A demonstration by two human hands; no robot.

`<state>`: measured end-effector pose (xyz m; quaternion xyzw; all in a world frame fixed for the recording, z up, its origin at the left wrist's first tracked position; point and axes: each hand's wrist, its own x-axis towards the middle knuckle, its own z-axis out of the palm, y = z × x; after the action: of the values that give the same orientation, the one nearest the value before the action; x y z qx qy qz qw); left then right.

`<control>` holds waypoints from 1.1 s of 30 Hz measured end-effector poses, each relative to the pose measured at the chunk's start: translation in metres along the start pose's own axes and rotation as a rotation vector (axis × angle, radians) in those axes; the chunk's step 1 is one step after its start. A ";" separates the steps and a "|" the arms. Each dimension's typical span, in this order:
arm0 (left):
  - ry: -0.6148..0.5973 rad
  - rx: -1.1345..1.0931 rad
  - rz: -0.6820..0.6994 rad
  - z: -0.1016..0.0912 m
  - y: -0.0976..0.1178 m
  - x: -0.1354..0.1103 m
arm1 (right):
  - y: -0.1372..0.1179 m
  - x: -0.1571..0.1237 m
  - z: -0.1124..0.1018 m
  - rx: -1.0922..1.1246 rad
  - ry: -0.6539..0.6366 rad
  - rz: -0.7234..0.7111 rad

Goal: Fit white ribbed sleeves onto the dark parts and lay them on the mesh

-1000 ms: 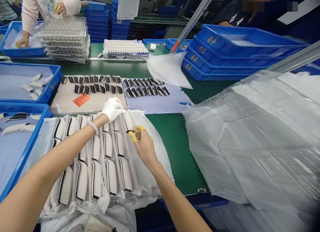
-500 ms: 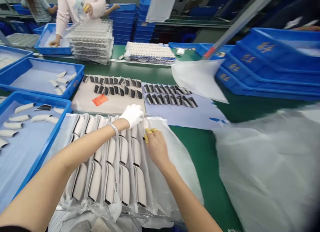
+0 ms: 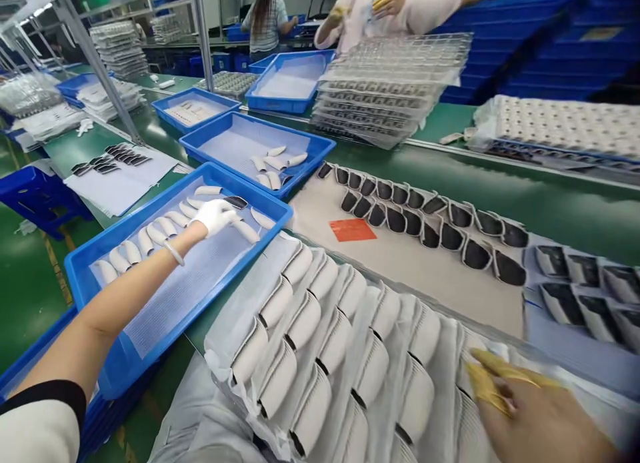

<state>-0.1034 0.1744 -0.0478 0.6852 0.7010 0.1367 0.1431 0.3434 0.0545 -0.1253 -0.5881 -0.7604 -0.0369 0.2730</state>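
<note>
**Reaching Across a Factory Line**

The person's left hand (image 3: 215, 216), in a white glove, is reaching into a blue plastic tray (image 3: 225, 283) on the green tabletop (image 3: 500, 196). Its fingers are lying together among curved white pieces (image 3: 165, 226), but whether they are clamped on one cannot be told. A pale bangle (image 3: 174, 253) is circling the wrist. The right hand (image 3: 530, 416), blurred at the lower right edge of the view, is hovering with its fingers apart and clamped on nothing, two of them wearing yellow finger cots (image 3: 483, 386). Beneath it, more curved white pieces are sitting in rows of white sleeves (image 3: 320, 343). Dark-faced pieces (image 3: 430, 235) are lying in rows on a beige sheet (image 3: 425, 283) beside an orange-red label (image 3: 353, 230), and others are resting on a pale blue sheet (image 3: 565, 303). A second blue tray (image 3: 313, 168) is holding a few more white pieces, while a co-worker in a pink top (image 3: 400, 10) is standing behind a stack of clear trays (image 3: 385, 90).
</note>
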 end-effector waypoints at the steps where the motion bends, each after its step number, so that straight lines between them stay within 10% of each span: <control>1: -0.009 -0.008 -0.071 0.000 -0.022 0.004 | -0.019 0.013 0.005 -0.038 0.026 -0.044; 5: -0.081 -0.091 -0.173 0.026 -0.062 0.021 | -0.106 0.077 0.039 0.125 0.000 -0.203; 10: -0.131 -0.200 -0.111 0.076 -0.040 0.037 | -0.190 0.155 0.110 0.086 -0.217 -0.247; 15: -0.149 -0.232 -0.147 0.093 -0.031 0.041 | -0.227 0.211 0.169 -0.068 -0.419 -0.132; 19: -0.149 -0.266 -0.103 0.070 -0.048 0.028 | -0.235 0.228 0.189 -0.104 -0.519 -0.022; 28: 0.089 -0.396 -0.015 -0.034 -0.096 -0.090 | -0.254 0.205 0.151 0.257 -0.448 0.076; 33: 0.219 -0.521 0.118 -0.054 -0.092 -0.148 | -0.290 0.138 0.093 0.751 -0.689 0.005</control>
<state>-0.2063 0.0243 -0.0315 0.6460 0.6127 0.3933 0.2295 0.0210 0.1218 -0.0642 -0.4290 -0.7658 0.4358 0.1991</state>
